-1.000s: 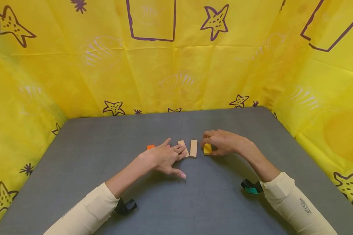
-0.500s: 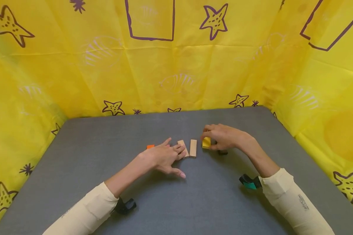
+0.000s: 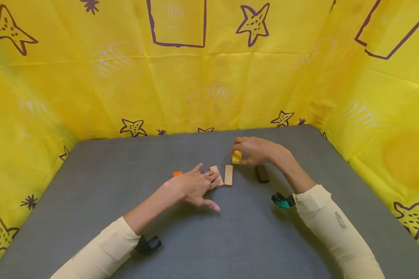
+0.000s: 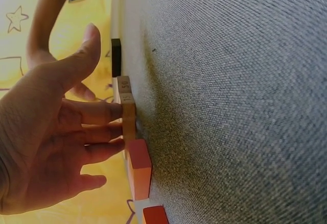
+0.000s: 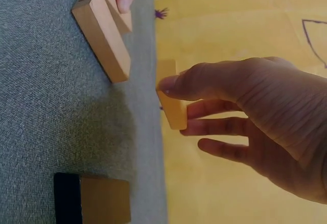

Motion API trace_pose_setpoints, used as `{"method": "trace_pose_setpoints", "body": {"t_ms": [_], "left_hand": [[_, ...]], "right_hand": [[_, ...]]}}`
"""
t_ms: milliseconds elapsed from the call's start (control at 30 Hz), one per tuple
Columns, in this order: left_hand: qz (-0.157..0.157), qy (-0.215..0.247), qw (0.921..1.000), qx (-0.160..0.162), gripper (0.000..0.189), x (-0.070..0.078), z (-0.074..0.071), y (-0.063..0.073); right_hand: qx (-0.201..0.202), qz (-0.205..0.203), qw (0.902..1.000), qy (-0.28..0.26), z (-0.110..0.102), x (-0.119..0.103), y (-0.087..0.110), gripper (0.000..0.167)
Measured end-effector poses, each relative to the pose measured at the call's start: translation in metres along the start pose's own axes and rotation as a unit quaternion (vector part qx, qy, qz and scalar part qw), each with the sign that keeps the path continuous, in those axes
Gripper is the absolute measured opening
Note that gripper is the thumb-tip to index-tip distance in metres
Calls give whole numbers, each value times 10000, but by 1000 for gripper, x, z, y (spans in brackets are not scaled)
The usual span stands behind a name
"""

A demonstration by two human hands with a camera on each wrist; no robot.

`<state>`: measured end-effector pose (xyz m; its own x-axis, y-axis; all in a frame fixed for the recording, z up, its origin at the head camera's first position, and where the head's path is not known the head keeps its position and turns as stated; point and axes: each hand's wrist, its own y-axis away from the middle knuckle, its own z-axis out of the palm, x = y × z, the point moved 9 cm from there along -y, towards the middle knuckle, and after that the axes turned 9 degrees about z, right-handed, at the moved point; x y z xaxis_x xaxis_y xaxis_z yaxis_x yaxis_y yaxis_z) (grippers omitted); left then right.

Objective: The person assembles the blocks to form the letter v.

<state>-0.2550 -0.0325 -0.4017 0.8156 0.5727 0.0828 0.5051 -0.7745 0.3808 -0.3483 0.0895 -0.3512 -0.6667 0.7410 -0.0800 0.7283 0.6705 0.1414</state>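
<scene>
Orange block: plain blocks' nine o'clock. Left hand: fingers extended, gripping nothing, touching one of two plain blocks, ends apparently marked 15 and 50. Yellow block: raised, their one o'clock, pinched by right hand. Dark block: three. Table edge: twelve. Sleeve lettering: unclear.

Row of blocks on tabletop

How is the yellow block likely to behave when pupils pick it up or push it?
The yellow block is probably rigid: its edges look straight while the fingers pinch it. Its flat faces suggest it would slide rather than roll.
</scene>
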Motion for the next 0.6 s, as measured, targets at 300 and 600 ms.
{"method": "trace_pose_setpoints", "body": {"t_ms": [300,600], "left_hand": [[-32,-34,10000,-45,98,1,0,0],[-50,-45,10000,-22,98,1,1,-1]], "right_hand": [[-110,105,9999,-69,8,8,-19,38],[-126,-9,9999,-104,21,12,-37,38]]}}
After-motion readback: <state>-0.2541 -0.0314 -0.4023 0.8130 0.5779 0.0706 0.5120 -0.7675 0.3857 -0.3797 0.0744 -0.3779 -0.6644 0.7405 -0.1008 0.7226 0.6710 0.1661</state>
